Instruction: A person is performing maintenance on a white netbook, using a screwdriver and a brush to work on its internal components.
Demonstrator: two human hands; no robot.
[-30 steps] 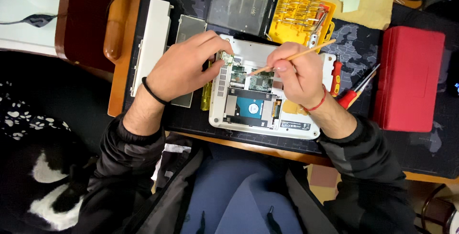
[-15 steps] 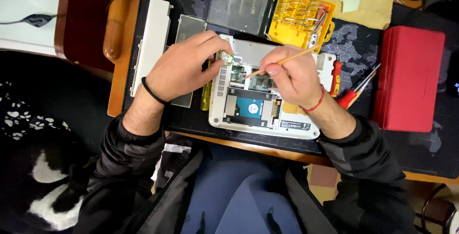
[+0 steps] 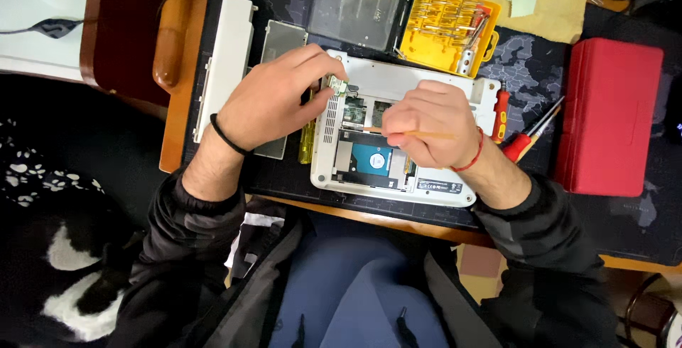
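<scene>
Pinching a thin wooden stick (image 3: pixel 419 134), right hand (image 3: pixel 430 124) probes the opened white laptop (image 3: pixel 426 85); left hand (image 3: pixel 273 99) grips its small green card (image 3: pixel 337 86).

laptop shell (image 3: pixel 398 81): matt white plastic | drive (image 3: pixel 371 161): glossy blue label, metal | stick (image 3: pixel 419 134): bare wood | case (image 3: pixel 607 113) at 3 o'clock: smooth red plastic | desk (image 3: pixel 177 42): varnished wood

laptop (image 3: pixel 398 131): 1 | red cases (image 3: pixel 607 117): 1 | yellow bit trays (image 3: pixel 447 24): 1 | red-handled screwdrivers (image 3: pixel 526 138): 2 | hands (image 3: pixel 273 99): 2
</scene>
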